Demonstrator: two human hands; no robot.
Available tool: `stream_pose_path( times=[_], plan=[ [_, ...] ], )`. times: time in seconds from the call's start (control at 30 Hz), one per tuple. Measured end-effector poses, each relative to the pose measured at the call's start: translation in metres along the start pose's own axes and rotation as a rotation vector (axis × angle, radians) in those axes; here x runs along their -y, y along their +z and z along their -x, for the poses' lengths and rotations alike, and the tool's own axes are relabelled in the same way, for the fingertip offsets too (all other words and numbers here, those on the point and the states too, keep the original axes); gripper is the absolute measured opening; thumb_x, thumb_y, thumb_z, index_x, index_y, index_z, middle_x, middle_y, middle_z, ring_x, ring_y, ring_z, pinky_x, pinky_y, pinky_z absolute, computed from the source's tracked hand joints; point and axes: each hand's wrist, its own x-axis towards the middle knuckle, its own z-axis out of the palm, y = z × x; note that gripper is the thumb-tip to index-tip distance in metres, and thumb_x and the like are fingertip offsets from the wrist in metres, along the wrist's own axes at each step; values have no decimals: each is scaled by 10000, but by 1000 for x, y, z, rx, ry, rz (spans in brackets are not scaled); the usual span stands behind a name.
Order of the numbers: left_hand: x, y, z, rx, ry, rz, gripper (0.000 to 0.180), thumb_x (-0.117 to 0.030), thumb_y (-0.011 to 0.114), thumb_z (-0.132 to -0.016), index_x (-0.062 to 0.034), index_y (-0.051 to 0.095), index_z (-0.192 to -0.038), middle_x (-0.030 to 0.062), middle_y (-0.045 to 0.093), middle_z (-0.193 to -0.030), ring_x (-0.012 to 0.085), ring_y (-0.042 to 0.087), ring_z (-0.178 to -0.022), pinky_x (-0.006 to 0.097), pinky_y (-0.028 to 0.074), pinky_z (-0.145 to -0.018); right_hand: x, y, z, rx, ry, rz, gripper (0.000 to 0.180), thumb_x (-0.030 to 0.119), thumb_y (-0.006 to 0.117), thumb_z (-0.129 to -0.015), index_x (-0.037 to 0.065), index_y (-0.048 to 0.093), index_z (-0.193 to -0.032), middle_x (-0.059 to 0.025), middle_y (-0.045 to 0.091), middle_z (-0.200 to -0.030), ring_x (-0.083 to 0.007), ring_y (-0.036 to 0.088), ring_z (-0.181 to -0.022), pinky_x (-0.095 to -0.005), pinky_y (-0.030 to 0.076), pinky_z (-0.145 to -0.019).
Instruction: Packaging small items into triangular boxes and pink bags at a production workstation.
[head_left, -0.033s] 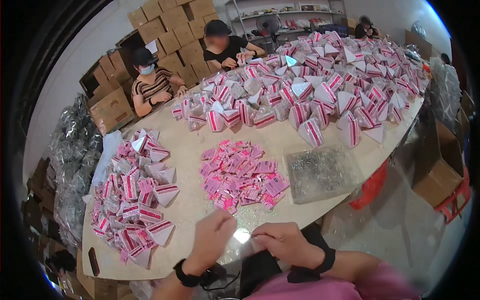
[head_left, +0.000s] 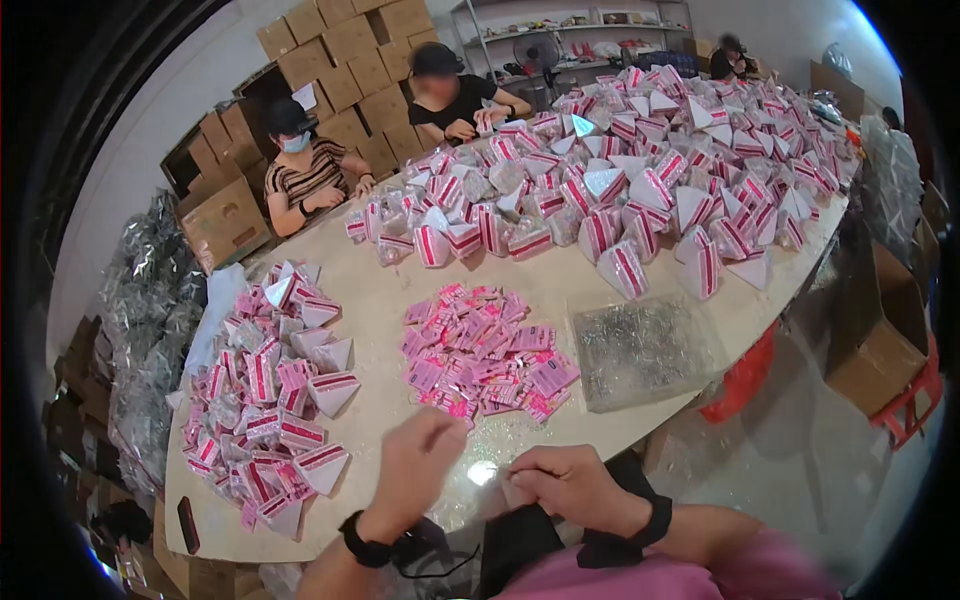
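My left hand [head_left: 424, 458], a little blurred, is raised over the near table edge, close to the pile of pink printed cards [head_left: 485, 350]. Its fingers are curled in; whatever they may hold is hidden. Lower and to the right, my right hand [head_left: 575, 487] is closed, thumb pressed against the bent forefinger. Something small and pale may be in that pinch, too small to name. Just beyond the right hand stands a shallow clear box [head_left: 645, 352] full of fine, silvery pieces.
Wrapped cake-slice-shaped packages in white and pink form a heap [head_left: 265, 400] at left and a larger heap [head_left: 640, 180] across the far table [head_left: 380, 285]. A dark phone-like object [head_left: 187, 525] lies at the left edge. Co-workers sit opposite; open cartons [head_left: 880, 330] stand at right.
My left hand has shifted slightly up and away from me, toward the pink cards. The right hand stays nearly in place, still pinched.
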Motion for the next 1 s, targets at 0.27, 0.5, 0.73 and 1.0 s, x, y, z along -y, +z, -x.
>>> stream_pose_path(
  times=[0.27,0.5,0.73,1.0],
  plan=[
    [1,-57,-188,-103,402,-678,176,-131,620,-772,18,566,-850,121,567,-708,230,556,-655,340,445,-591,-55,-33,-20,222,538,-706,177,114,542,-901,-53,575,-952,-97,601,-646,-76,425,-424,-209,368,-420],
    [104,7,-306,-97,571,-1220,512,-235,701,-700,-43,494,-1126,107,537,-1081,321,494,-1048,480,450,-791,-46,-62,-30,349,506,-727,139,116,576,-865,-5,596,-931,-60,608,-629,-73,493,-417,-191,378,-390],
    [161,42,-360,-116,604,-1537,554,-224,714,-675,-12,477,-1128,103,525,-994,281,528,-942,423,449,-799,-37,-75,-38,476,613,-666,123,69,550,-866,-6,607,-945,-78,634,-663,-65,521,-461,-178,384,-407],
    [135,-3,-300,-338,402,-685,473,-147,650,-743,34,488,-1150,216,567,-1041,331,571,-897,376,467,-755,-36,-71,-36,458,634,-670,130,63,523,-875,-5,607,-947,-78,633,-660,-78,533,-464,-173,404,-416]
  ],
)
